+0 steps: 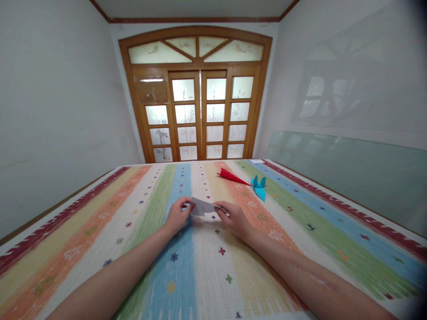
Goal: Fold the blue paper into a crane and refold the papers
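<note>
My left hand (178, 214) and my right hand (234, 218) both pinch a small folded piece of grey-white paper (204, 206), one at each end, just above the striped cloth. The paper is creased into a pointed, flat shape. Beyond it to the right lie a folded red paper shape (231, 176) and a blue paper crane (259, 186), apart from my hands.
A cloth with coloured stripes (200, 266) covers the whole table. A wooden door with frosted glass panes (198, 113) stands at the far end. A glass sheet (350, 169) leans along the right wall. White wall on the left.
</note>
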### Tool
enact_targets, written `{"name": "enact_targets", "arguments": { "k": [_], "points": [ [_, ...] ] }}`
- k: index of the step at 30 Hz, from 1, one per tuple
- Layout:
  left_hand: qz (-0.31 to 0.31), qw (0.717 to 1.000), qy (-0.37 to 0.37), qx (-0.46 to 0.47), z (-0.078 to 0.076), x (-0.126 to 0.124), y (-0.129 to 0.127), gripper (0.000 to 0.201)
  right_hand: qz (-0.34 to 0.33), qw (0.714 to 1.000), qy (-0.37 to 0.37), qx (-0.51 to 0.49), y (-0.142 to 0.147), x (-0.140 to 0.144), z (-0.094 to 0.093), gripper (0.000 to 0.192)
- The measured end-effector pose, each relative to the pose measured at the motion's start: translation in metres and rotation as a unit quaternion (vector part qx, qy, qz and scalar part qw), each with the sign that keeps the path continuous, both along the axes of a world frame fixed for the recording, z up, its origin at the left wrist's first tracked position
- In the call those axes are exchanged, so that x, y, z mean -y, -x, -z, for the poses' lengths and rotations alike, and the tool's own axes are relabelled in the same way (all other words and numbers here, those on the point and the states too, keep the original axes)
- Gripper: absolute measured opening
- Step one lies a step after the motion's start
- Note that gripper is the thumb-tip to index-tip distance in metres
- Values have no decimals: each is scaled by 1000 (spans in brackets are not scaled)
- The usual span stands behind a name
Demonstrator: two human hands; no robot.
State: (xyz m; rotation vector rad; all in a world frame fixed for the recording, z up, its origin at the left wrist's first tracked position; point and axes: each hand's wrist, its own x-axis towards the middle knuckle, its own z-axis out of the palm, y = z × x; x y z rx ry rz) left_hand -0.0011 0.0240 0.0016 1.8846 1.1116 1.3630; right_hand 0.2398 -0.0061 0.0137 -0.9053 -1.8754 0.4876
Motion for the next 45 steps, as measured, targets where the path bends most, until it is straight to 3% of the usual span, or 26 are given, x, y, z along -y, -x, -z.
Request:
{"name": "enact_targets", "arguments": {
  "k": [3,8,12,15,17,21,29,33,39,45],
  "points": [
    [24,998,47,28,-2,1,-5,24,16,983,115,-139,1,-9,2,23],
    [23,991,108,81,-1,4,-14,32,-38,898,303,-316,-5,-26,12,29],
    [69,978,175,93,-1,11,-19,43,-88,844,367,-381,-9,-29,15,30],
    [111,968,201,105,-2,15,-21,41,-109,825,390,-395,-8,-27,14,26],
    [107,971,187,107,-2,16,-22,35,-122,817,399,-398,-6,-25,13,24],
    [69,985,134,85,0,13,-20,22,-154,824,401,-370,-1,-19,12,28],
    [30,996,70,50,1,13,-20,21,-156,886,378,-220,6,-9,15,42],
    [89,984,135,69,4,16,-22,26,-138,894,372,-208,7,-10,17,42],
    [189,942,262,85,10,11,-20,47,-99,889,370,-251,4,-19,18,35],
    [233,927,292,38,5,7,-15,46,-104,894,353,-254,2,-24,23,37]
  ]
}}
